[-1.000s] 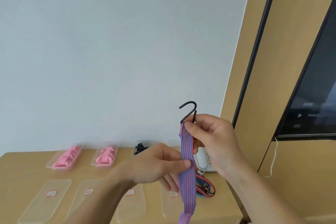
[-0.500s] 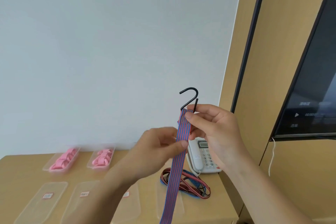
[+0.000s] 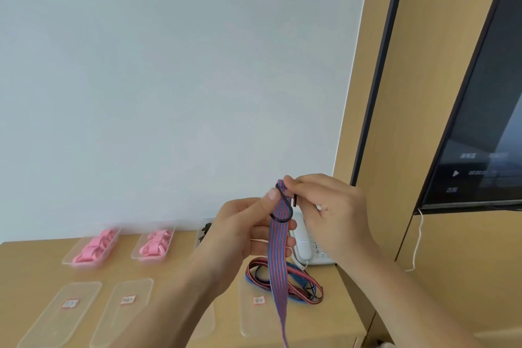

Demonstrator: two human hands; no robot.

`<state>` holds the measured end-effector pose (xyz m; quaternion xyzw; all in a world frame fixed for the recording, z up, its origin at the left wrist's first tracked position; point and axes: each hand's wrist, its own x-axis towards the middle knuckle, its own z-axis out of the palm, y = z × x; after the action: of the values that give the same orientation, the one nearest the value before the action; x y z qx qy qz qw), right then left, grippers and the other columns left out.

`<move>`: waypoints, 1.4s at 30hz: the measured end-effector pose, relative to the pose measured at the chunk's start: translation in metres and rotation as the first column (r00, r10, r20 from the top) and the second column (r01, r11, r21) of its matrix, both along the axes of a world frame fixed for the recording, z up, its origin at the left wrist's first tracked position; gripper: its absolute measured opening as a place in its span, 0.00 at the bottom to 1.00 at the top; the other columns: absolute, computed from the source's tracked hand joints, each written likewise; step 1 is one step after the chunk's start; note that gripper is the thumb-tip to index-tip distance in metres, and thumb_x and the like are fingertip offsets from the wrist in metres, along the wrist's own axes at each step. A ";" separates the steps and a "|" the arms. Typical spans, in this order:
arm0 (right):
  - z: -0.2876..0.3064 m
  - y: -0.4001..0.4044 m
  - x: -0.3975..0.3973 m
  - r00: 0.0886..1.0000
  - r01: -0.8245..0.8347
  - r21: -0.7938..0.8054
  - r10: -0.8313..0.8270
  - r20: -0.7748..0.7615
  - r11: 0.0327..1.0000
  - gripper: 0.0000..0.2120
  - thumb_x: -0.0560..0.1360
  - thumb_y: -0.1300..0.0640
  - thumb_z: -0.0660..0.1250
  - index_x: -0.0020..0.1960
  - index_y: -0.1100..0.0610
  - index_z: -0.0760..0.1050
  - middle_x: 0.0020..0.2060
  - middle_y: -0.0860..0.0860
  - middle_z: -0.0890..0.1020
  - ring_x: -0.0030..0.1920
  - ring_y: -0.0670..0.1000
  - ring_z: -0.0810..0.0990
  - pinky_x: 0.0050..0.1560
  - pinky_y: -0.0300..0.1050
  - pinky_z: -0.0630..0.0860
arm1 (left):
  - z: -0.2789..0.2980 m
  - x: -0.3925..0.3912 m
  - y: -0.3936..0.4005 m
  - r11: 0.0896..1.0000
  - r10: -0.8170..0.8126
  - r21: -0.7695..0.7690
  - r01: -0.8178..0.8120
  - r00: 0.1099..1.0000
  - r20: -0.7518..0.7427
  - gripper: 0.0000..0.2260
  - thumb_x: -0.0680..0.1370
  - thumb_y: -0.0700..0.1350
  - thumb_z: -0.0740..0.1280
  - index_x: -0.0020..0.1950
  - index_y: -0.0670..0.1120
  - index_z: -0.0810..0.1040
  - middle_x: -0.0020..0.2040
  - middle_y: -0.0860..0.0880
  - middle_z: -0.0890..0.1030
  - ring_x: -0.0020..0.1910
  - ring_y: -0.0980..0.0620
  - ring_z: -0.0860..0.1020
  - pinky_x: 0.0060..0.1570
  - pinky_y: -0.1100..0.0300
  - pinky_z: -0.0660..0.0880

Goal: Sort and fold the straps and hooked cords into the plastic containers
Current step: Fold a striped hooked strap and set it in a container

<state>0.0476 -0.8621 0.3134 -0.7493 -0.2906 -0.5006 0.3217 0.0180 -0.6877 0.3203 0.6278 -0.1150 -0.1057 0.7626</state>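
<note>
Two containers (image 3: pixel 91 248) at the tabletop's (image 3: pixel 34 268) back edge hold pink straps (image 3: pixel 94 246), while both hands (image 3: pixel 333 215) pinch one hooked cord (image 3: pixel 278 237) mid-fold, others (image 3: pixel 285 280) still loose.

Left hand (image 3: pixel 240 232), right hand (image 3: pixel 330 212) pinch striped strap (image 3: pixel 278 251); hook (image 3: pixel 282 206) folded down.

strap (image 3: pixel 278 257): lower end ran off bottom edge
lid labels (image 3: pixel 258 300): text too blurred to read
dark container (image 3: pixel 204 230): mostly hidden behind left hand (image 3: pixel 240 234)

Wood table (image 3: pixel 34 268), pink-strap trays (image 3: pixel 91 248), lids (image 3: pixel 60 311), phone (image 3: pixel 306 248)
</note>
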 end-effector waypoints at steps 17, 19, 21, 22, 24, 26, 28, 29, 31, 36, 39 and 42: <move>0.010 -0.001 -0.012 0.585 -0.170 0.449 0.456 -0.670 0.877 0.15 0.78 0.71 0.66 0.56 0.54 0.84 0.41 0.52 0.87 0.36 0.50 0.85 0.42 0.38 0.79 | -0.016 0.011 0.000 0.991 0.133 0.003 -0.133 0.991 0.002 0.13 0.70 0.44 0.76 0.51 0.38 0.85 0.43 0.36 0.84 0.36 0.41 0.82 0.40 0.51 0.82; 0.011 -0.001 -0.012 0.486 -0.166 0.528 0.535 -0.691 0.833 0.10 0.79 0.65 0.68 0.56 0.56 0.84 0.45 0.58 0.87 0.37 0.51 0.83 0.42 0.42 0.80 | -0.016 0.013 -0.002 0.987 0.158 0.015 -0.159 0.987 0.035 0.11 0.74 0.41 0.75 0.52 0.37 0.83 0.42 0.35 0.84 0.36 0.41 0.82 0.40 0.49 0.82; 0.012 0.000 -0.011 0.440 -0.202 0.487 0.523 -0.730 0.850 0.07 0.79 0.62 0.70 0.53 0.56 0.85 0.45 0.60 0.86 0.39 0.52 0.81 0.41 0.43 0.79 | -0.015 0.013 -0.004 0.978 0.197 0.051 -0.202 0.977 0.083 0.11 0.76 0.39 0.75 0.56 0.39 0.80 0.40 0.37 0.85 0.35 0.42 0.83 0.43 0.46 0.84; 0.012 0.000 -0.010 0.423 -0.221 0.489 0.534 -0.732 0.844 0.06 0.78 0.63 0.70 0.51 0.58 0.86 0.43 0.60 0.86 0.39 0.51 0.81 0.41 0.42 0.78 | -0.015 0.012 -0.004 0.974 0.211 0.067 -0.218 0.972 0.107 0.13 0.75 0.39 0.75 0.58 0.41 0.78 0.39 0.38 0.85 0.36 0.42 0.84 0.45 0.44 0.83; 0.012 -0.001 -0.009 0.395 -0.222 0.571 0.608 -0.689 0.791 0.06 0.77 0.66 0.70 0.49 0.60 0.86 0.40 0.57 0.85 0.38 0.50 0.81 0.39 0.40 0.77 | -0.015 0.012 -0.004 0.971 0.212 0.082 -0.223 0.969 0.129 0.17 0.75 0.40 0.76 0.61 0.45 0.75 0.40 0.39 0.86 0.37 0.41 0.85 0.49 0.41 0.83; 0.012 0.000 -0.010 0.411 -0.206 0.622 0.644 -0.645 0.755 0.07 0.76 0.69 0.70 0.48 0.62 0.85 0.39 0.57 0.86 0.37 0.51 0.81 0.37 0.40 0.77 | -0.015 0.011 -0.004 0.977 0.185 0.087 -0.194 0.978 0.096 0.19 0.74 0.46 0.77 0.60 0.44 0.75 0.42 0.39 0.86 0.39 0.41 0.85 0.50 0.41 0.83; 0.010 0.002 -0.011 0.475 -0.179 0.617 0.617 -0.628 0.766 0.07 0.76 0.70 0.69 0.48 0.63 0.85 0.37 0.54 0.86 0.33 0.49 0.80 0.35 0.40 0.77 | -0.017 0.009 -0.004 0.978 0.165 0.119 -0.170 0.985 0.047 0.22 0.71 0.54 0.75 0.57 0.41 0.78 0.42 0.40 0.87 0.40 0.42 0.86 0.48 0.44 0.84; 0.010 0.004 -0.012 0.515 -0.154 0.608 0.588 -0.623 0.779 0.07 0.76 0.70 0.69 0.47 0.62 0.85 0.36 0.53 0.86 0.32 0.48 0.80 0.36 0.40 0.78 | -0.019 0.007 -0.004 0.976 0.166 0.139 -0.170 0.985 0.033 0.24 0.70 0.56 0.75 0.55 0.38 0.79 0.42 0.41 0.87 0.40 0.43 0.86 0.46 0.47 0.85; 0.009 0.004 -0.012 0.591 -0.108 0.588 0.528 -0.610 0.801 0.07 0.76 0.68 0.71 0.46 0.59 0.86 0.36 0.53 0.86 0.31 0.50 0.79 0.38 0.42 0.79 | -0.022 0.005 -0.004 0.974 0.173 0.145 -0.174 0.985 0.015 0.24 0.70 0.56 0.74 0.51 0.35 0.81 0.42 0.39 0.87 0.40 0.44 0.86 0.43 0.52 0.84; 0.007 0.009 -0.016 0.706 -0.089 0.584 0.465 -0.535 0.807 0.06 0.73 0.67 0.74 0.45 0.56 0.86 0.36 0.52 0.87 0.30 0.49 0.81 0.36 0.38 0.78 | -0.026 0.005 -0.007 0.974 0.224 0.049 -0.220 0.970 -0.098 0.19 0.77 0.51 0.72 0.49 0.32 0.82 0.43 0.36 0.86 0.38 0.44 0.84 0.39 0.55 0.83; 0.004 0.015 -0.019 0.789 -0.116 0.546 0.411 -0.457 0.830 0.11 0.71 0.70 0.75 0.44 0.55 0.86 0.37 0.47 0.87 0.33 0.45 0.83 0.36 0.32 0.77 | -0.025 0.004 -0.009 0.979 0.178 -0.065 -0.193 0.966 -0.189 0.16 0.75 0.50 0.72 0.48 0.35 0.82 0.41 0.38 0.85 0.38 0.44 0.83 0.41 0.53 0.82; -0.006 0.015 -0.020 0.910 -0.103 0.352 0.231 -0.345 0.930 0.11 0.69 0.69 0.76 0.44 0.54 0.87 0.39 0.44 0.86 0.41 0.46 0.85 0.42 0.36 0.79 | -0.022 0.004 -0.007 0.979 0.107 -0.145 -0.141 0.969 -0.222 0.11 0.78 0.44 0.70 0.50 0.36 0.85 0.46 0.39 0.86 0.43 0.43 0.84 0.47 0.50 0.83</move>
<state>0.0280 -0.8470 0.3075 -0.7403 -0.1998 -0.3568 0.5336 0.0216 -0.6946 0.2988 0.5555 -0.0011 -0.1148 0.8236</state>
